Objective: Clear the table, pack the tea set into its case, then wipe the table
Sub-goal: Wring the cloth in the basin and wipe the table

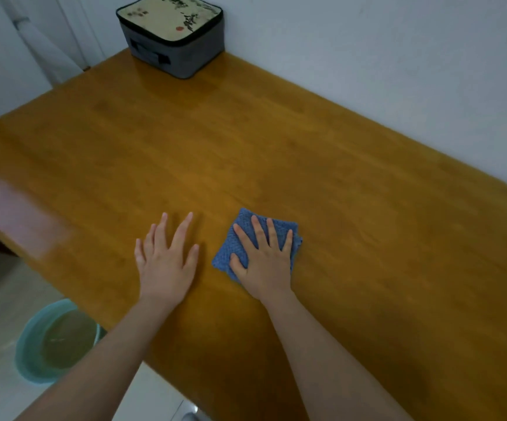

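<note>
Nearby, left hand (165, 262) flat, right hand (264, 264) pressing cloth (245, 220), case (170, 41) far corner, basin (54, 338) below

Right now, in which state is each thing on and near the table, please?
Left hand: open, flat on the bare table.
Right hand: open, pressing the cloth.
Cloth: folded, flat on the table under the right hand.
Case: closed, at the table's far corner.
Basin: on the floor, holding murky water.
</note>
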`<state>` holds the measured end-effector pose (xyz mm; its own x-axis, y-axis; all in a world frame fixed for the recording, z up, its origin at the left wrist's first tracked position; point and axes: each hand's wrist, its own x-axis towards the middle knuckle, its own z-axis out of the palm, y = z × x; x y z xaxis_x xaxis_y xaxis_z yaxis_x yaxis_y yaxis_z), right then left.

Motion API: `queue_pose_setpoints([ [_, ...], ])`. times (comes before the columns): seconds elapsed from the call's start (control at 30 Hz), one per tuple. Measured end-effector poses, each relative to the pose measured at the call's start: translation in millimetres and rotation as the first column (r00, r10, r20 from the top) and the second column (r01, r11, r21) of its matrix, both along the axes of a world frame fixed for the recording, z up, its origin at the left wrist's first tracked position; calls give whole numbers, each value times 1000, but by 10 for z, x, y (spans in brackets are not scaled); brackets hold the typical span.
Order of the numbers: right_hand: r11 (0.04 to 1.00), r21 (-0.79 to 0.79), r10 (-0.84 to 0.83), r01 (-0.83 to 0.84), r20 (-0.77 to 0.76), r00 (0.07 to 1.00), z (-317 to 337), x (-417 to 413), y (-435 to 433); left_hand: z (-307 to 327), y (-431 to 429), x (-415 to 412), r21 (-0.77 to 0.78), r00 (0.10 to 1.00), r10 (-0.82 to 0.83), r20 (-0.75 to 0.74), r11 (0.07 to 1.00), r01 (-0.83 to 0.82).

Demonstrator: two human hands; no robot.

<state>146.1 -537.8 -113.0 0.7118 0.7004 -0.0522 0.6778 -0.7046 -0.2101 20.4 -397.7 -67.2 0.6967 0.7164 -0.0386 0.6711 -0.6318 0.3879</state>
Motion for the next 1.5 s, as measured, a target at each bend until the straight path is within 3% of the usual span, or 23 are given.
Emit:
queue_pose_setpoints([
  [0.5, 999, -8, -42, 43, 41, 998, -44, 1321, 157, -97, -37, 1249, -18, 996, -68, -51, 998, 68],
  [1.03, 996, -31, -87, 89, 70, 994, -49, 2345, 274, -173, 234, 1968, 62, 976, -143, -162, 986, 154],
  [1.5, 981, -65, -178, 181, 44, 983, 5, 3563, 469, -234, 219, 2637, 35, 989, -126, -75, 991, 129],
])
